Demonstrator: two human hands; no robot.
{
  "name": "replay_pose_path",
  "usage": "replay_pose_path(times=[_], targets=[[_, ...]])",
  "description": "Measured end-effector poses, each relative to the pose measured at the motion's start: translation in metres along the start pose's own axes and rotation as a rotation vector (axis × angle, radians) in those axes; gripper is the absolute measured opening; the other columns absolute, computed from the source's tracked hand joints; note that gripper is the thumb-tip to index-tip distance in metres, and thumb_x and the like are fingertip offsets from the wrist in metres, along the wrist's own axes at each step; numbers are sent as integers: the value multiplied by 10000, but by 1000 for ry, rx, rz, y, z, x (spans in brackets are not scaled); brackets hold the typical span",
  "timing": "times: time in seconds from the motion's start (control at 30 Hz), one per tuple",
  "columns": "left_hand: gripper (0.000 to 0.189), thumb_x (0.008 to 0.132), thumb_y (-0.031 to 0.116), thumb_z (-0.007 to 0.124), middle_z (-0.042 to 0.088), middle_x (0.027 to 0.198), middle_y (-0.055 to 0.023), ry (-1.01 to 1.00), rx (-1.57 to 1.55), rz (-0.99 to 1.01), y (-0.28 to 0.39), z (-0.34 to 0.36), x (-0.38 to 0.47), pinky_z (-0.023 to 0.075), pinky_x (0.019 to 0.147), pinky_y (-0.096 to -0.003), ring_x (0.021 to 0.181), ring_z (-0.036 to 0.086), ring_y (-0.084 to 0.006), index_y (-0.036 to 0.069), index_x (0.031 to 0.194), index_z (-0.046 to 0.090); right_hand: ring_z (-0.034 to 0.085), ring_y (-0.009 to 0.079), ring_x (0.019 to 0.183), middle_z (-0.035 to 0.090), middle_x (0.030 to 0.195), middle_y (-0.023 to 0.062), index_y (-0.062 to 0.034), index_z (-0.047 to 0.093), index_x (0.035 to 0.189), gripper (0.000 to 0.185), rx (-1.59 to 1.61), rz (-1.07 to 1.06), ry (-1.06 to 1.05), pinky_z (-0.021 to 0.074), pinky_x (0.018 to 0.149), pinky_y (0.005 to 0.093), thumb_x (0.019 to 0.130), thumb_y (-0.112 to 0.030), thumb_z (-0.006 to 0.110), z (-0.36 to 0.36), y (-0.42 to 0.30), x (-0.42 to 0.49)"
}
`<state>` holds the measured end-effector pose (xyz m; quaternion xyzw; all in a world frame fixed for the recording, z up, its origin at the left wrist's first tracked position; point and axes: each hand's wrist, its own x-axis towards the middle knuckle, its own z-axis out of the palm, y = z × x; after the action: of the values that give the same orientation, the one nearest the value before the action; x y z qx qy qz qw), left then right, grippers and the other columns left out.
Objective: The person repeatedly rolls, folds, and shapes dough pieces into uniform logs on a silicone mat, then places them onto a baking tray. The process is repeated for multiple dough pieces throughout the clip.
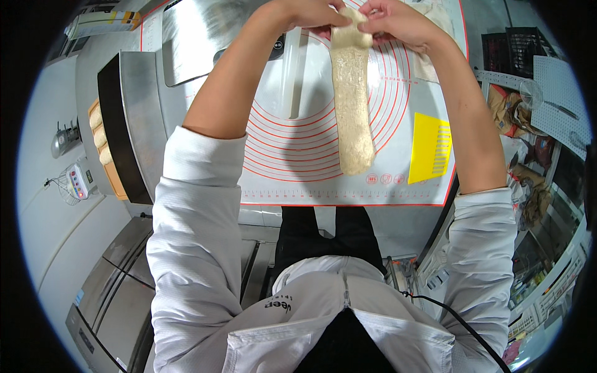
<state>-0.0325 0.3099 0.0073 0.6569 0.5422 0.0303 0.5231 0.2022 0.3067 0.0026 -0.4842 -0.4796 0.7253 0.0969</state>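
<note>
A long, flattened strip of dough [352,107] runs from the far side of the pastry mat [280,189] down towards me. Its far end is folded over into a thicker, smooth flap. My left hand [319,16] grips the left edge of that flap, thumb on top. At the right edge, my right hand [385,23] pinches the same flap between thumb and fingers. The near end of the strip lies flat and rounded on the mat. Left of the dough rests a whitish rolling pin [291,74].
A yellow dough scraper [426,149] lies at the mat's right. A cloth [426,60] is beyond my right wrist. At the left are a shiny metal tray [186,51], a metal loaf-shaped box [137,116] and a wooden tray [114,179] with several dough pieces.
</note>
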Motion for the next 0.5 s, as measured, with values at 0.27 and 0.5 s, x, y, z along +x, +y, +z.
replay_pose_path(times=[0.27, 0.5], targets=[[270, 831, 216, 766, 765, 1002, -226, 588, 230, 283, -9, 29, 16, 581, 857, -493, 968, 729, -420, 48, 1042, 766, 717, 292, 805, 752, 909, 183, -15, 729, 931, 165, -687, -393, 502, 561, 729, 402, 812, -113, 786, 15, 8, 26], [219, 822, 138, 742, 749, 931, -228, 634, 289, 377, -10, 32, 7, 580, 840, -524, 968, 731, -415, 31, 1013, 746, 723, 370, 881, 741, 919, 214, 0, 741, 1059, 256, -793, -589, 576, 570, 795, 448, 851, -149, 743, 14, 16, 18]])
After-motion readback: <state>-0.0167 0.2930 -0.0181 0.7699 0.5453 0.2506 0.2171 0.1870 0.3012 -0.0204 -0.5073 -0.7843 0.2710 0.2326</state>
